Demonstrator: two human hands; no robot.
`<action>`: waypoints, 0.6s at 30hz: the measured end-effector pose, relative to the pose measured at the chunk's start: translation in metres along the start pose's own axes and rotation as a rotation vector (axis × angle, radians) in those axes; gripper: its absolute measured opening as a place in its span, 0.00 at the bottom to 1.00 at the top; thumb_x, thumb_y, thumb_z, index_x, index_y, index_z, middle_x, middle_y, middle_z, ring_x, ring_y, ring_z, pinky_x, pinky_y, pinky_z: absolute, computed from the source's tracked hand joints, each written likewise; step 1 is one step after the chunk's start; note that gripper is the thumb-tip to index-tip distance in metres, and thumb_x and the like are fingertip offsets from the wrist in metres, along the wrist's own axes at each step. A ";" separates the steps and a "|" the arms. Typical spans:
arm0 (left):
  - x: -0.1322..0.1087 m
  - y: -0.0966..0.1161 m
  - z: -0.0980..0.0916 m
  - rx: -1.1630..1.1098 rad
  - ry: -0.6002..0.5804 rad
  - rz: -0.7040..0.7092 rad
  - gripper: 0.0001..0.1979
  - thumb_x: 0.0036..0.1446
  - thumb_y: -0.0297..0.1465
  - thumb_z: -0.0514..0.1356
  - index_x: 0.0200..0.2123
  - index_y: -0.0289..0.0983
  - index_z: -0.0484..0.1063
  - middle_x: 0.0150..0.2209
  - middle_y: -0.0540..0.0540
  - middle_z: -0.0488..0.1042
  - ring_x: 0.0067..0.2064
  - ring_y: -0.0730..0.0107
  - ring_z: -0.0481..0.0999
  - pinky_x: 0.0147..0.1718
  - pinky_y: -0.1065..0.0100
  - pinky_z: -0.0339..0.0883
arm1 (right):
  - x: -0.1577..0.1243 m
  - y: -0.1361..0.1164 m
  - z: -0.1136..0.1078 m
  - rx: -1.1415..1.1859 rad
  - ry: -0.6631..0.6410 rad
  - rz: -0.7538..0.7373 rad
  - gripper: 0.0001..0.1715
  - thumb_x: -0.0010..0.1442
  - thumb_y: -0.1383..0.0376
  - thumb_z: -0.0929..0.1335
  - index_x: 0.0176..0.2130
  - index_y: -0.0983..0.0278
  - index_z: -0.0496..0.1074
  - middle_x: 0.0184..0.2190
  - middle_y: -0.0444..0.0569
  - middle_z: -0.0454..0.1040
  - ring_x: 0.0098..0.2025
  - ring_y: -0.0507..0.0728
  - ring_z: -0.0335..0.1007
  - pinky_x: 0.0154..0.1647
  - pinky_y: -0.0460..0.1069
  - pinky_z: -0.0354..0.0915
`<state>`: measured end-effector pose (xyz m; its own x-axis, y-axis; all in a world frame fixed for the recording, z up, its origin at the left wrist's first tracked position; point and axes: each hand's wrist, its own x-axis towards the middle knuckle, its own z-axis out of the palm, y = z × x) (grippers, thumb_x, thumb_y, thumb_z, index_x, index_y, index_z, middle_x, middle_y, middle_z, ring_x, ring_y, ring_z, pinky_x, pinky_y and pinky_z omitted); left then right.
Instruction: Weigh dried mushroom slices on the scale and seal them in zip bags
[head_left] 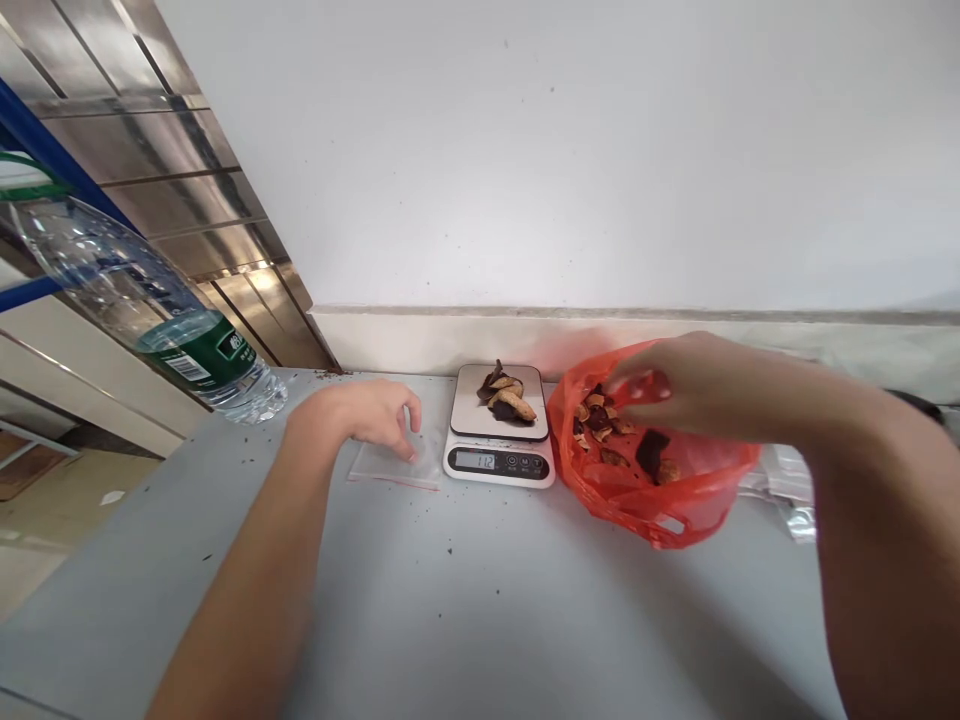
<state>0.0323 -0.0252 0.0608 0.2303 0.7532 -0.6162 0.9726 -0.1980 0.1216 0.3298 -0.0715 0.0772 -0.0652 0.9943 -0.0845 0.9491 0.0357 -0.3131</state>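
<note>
A white digital scale stands on the grey table, its display reading about 112, possibly with a decimal point. Several dried brown pieces lie heaped on its plate. To the right, an open red plastic bag holds more dried pieces. My right hand reaches into this bag with fingers apart and nothing visible between them. Left of the scale, my left hand hovers over or rests on a clear zip bag, its fingers curled but apart, holding nothing.
A large water bottle with a green label stands at the table's left edge. A white wall rises behind the table. Clear plastic bags lie beyond the red bag, under my right arm. Small dark crumbs dot the tabletop.
</note>
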 end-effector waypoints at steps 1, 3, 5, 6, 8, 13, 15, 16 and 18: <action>0.000 0.000 0.000 -0.003 -0.002 0.000 0.23 0.44 0.47 0.66 0.43 0.44 0.77 0.47 0.45 0.83 0.46 0.53 0.81 0.35 0.65 0.70 | 0.001 -0.007 0.002 -0.012 -0.031 0.023 0.10 0.49 0.73 0.71 0.22 0.57 0.75 0.25 0.45 0.78 0.23 0.56 0.69 0.22 0.50 0.61; -0.001 0.002 0.000 -0.014 -0.005 0.002 0.23 0.46 0.47 0.65 0.44 0.43 0.76 0.48 0.45 0.83 0.46 0.54 0.81 0.36 0.65 0.70 | 0.004 -0.024 0.010 0.060 0.024 -0.013 0.06 0.56 0.69 0.70 0.29 0.59 0.76 0.34 0.48 0.81 0.32 0.58 0.74 0.29 0.50 0.64; -0.004 0.005 -0.001 -0.025 0.000 -0.001 0.22 0.49 0.47 0.63 0.45 0.43 0.75 0.49 0.45 0.83 0.46 0.54 0.82 0.37 0.64 0.70 | 0.010 -0.040 0.021 0.113 0.041 -0.063 0.05 0.59 0.65 0.71 0.30 0.60 0.73 0.35 0.49 0.81 0.35 0.58 0.75 0.31 0.50 0.65; -0.005 0.006 -0.001 -0.026 0.007 -0.004 0.22 0.51 0.47 0.62 0.46 0.43 0.75 0.49 0.44 0.83 0.46 0.54 0.82 0.37 0.64 0.70 | 0.013 -0.046 0.027 0.129 0.015 -0.090 0.06 0.60 0.65 0.71 0.30 0.60 0.72 0.35 0.49 0.80 0.36 0.58 0.75 0.32 0.49 0.65; -0.007 0.007 -0.002 -0.018 0.026 -0.008 0.22 0.53 0.48 0.61 0.47 0.43 0.75 0.51 0.44 0.83 0.48 0.54 0.81 0.39 0.64 0.70 | 0.021 -0.052 0.040 0.123 -0.037 -0.106 0.08 0.58 0.67 0.72 0.31 0.60 0.69 0.35 0.49 0.79 0.35 0.58 0.74 0.31 0.49 0.64; -0.011 0.007 -0.003 -0.019 0.050 -0.007 0.23 0.55 0.50 0.60 0.49 0.44 0.74 0.53 0.44 0.82 0.49 0.53 0.81 0.39 0.63 0.70 | 0.032 -0.046 0.058 0.112 -0.099 -0.103 0.12 0.54 0.72 0.71 0.29 0.59 0.65 0.31 0.45 0.76 0.31 0.56 0.71 0.25 0.48 0.59; -0.011 0.007 -0.002 -0.021 0.061 -0.004 0.21 0.56 0.48 0.61 0.49 0.44 0.74 0.52 0.44 0.82 0.48 0.53 0.81 0.40 0.62 0.70 | 0.032 -0.044 0.055 0.184 -0.109 -0.114 0.11 0.55 0.73 0.71 0.29 0.60 0.66 0.32 0.45 0.76 0.32 0.55 0.71 0.27 0.47 0.61; -0.010 0.008 -0.001 -0.023 0.068 0.003 0.21 0.56 0.48 0.61 0.49 0.44 0.74 0.51 0.44 0.82 0.47 0.53 0.81 0.39 0.62 0.70 | 0.031 -0.044 0.053 0.221 -0.110 -0.116 0.11 0.55 0.73 0.72 0.29 0.60 0.67 0.32 0.45 0.77 0.32 0.54 0.71 0.28 0.47 0.62; -0.009 0.010 0.000 -0.034 0.096 0.042 0.20 0.58 0.46 0.60 0.49 0.43 0.74 0.51 0.44 0.81 0.45 0.54 0.81 0.37 0.62 0.69 | 0.028 -0.045 0.046 0.282 -0.115 -0.105 0.10 0.57 0.72 0.72 0.30 0.61 0.68 0.33 0.46 0.78 0.32 0.54 0.72 0.30 0.46 0.63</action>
<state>0.0400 -0.0334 0.0678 0.2707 0.8019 -0.5326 0.9623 -0.2100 0.1730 0.2714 -0.0496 0.0451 -0.2084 0.9681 -0.1393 0.8137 0.0926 -0.5739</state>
